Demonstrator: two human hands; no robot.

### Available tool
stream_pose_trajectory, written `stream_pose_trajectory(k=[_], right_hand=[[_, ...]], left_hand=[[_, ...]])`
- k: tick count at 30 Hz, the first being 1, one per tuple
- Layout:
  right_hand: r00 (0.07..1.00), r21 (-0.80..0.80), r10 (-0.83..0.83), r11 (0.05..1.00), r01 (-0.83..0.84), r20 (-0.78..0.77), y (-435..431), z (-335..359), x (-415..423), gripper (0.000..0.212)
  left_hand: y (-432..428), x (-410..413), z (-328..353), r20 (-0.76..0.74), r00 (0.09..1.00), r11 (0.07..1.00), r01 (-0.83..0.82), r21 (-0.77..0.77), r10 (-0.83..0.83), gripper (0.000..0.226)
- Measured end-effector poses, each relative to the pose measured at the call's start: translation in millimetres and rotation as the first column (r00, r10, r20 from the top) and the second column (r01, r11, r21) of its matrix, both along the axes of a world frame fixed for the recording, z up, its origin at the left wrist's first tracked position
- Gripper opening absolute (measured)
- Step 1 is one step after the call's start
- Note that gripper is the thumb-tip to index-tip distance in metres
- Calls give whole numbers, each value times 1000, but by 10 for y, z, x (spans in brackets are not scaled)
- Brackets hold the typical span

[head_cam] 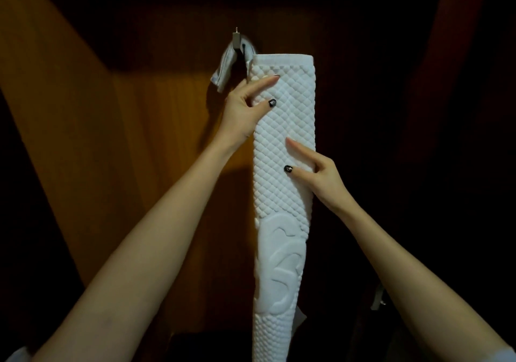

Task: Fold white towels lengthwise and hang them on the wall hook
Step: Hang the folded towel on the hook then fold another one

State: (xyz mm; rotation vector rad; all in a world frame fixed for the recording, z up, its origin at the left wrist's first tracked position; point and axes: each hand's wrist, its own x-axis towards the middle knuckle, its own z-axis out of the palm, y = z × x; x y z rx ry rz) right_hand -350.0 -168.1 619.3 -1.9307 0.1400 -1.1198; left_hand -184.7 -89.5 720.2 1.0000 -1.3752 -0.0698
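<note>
**Towel raised beside the hook**

My right hand [321, 174] pinches the towel [287, 110] at its right edge, thumb in front. Higher up, my left hand [243, 107] pinches the left edge. To drape it cleanly, I'd keep both edges aligned. The towel hangs before the wooden wall [139, 110], long axis vertical, its top end beside the hook [236, 40] bearing a hung towel [223, 71].

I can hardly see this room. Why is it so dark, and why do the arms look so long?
Head view: the light is dim, so the corners go nearly black; only the wood wall near the hook glows orange; the white towel stands out brightest; the wide lens stretches the arms towards the bottom edge.
</note>
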Motion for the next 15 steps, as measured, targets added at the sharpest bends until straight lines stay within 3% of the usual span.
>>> stream_pose_trajectory(k=[3,6,11,15], right_hand=[[998,-60,-66,996,65,-14,-13,41,132,38],[984,-102,-172,979,176,48,5,-12,226,30],[960,-114,-233,961,252,154,-44,29,235,25],[950,-140,-288,942,304,124,-121,120,227,27]], left_hand=[[-44,128,-132,16,1000,997,-23,68,22,46],[-31,160,-467,32,999,993,21,115,-25,65],[92,47,-1398,-223,974,957,108,269,-47,91],[193,-154,-1990,-291,948,920,-3,392,127,97]])
